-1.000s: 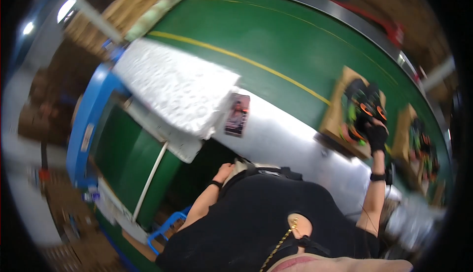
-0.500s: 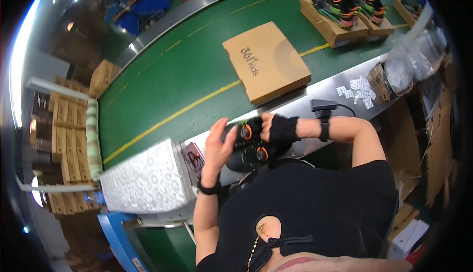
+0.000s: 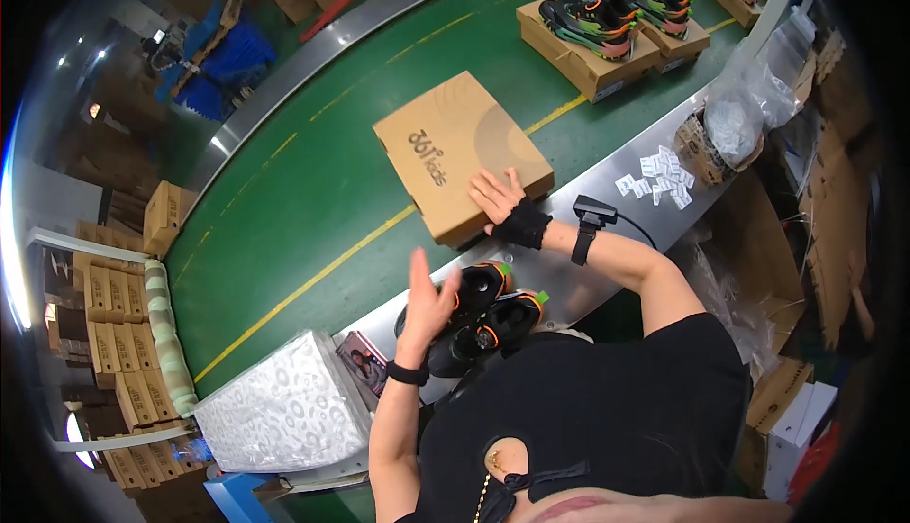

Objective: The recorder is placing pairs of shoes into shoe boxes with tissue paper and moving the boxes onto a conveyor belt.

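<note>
A pair of black shoes [image 3: 491, 319] with orange and green trim sits on the metal ledge close to my body. My left hand [image 3: 431, 300], slightly blurred, is held beside them with its fingers stretched out and apart, gripping nothing; whether it touches a shoe I cannot tell. Beyond the shoes lies a closed brown cardboard shoe box [image 3: 450, 144] on the green belt. My right hand [image 3: 504, 206], in a black fingerless glove, rests on the near right corner of its lid with the fingers spread.
A stack of white patterned wrapping paper [image 3: 284, 405] stands at left, beside a small printed card [image 3: 362, 367]. Small white labels [image 3: 661, 177] and a black device [image 3: 595, 208] lie along the metal ledge [image 3: 621, 168]. More shoes [image 3: 592, 23] sit on boxes at far right.
My right hand has left the shoes and moved forward onto the box lid. The left hand stays beside the shoes. The whole view has shifted a little.
</note>
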Motion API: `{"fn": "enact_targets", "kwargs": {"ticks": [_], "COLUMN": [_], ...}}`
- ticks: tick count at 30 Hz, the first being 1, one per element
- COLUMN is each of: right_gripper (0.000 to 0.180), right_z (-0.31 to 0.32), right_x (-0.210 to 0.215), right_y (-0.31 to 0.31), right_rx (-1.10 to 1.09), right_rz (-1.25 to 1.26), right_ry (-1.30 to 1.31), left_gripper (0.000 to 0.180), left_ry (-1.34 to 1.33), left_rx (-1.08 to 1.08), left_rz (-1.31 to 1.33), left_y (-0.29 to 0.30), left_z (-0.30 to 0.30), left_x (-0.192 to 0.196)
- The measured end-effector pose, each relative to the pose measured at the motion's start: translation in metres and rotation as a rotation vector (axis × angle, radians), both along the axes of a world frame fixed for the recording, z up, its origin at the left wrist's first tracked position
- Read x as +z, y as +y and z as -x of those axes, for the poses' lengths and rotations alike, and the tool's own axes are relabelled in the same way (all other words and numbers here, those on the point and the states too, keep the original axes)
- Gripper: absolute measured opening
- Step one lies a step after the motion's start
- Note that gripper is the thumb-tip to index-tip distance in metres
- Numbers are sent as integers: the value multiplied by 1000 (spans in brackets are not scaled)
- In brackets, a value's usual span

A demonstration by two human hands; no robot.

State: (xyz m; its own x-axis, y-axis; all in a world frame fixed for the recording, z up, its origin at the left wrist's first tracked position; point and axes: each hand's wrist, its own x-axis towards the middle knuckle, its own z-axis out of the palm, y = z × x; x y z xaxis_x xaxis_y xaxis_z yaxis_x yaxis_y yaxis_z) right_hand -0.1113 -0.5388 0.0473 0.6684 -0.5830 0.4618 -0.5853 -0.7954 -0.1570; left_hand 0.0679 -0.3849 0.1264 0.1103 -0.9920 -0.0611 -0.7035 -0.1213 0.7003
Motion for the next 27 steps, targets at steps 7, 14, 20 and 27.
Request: {"fn": "enact_targets", "kwargs": {"ticks": [7, 14, 20, 27], "right_gripper": [48, 39, 35, 30], "right_z": [6, 144, 265, 219], "right_x": [96, -5, -157, -61], "right_y": [23, -50, -59, 0], "right_rx": [-52, -731, -883, -703], "right_rz": [-425, -1126, -521, -490], "right_ry": [-866, -1303, -281, -621], "left_gripper": [35, 36, 30, 21], "left_ry": [-536, 154, 223, 33], "left_rx": [-231, -8, 62, 703], "left_rz": [234, 5, 289, 480], "left_y": [-39, -33, -23, 97], "left_z": [-5, -25, -25, -124], "left_x": [6, -21, -28, -28]}}
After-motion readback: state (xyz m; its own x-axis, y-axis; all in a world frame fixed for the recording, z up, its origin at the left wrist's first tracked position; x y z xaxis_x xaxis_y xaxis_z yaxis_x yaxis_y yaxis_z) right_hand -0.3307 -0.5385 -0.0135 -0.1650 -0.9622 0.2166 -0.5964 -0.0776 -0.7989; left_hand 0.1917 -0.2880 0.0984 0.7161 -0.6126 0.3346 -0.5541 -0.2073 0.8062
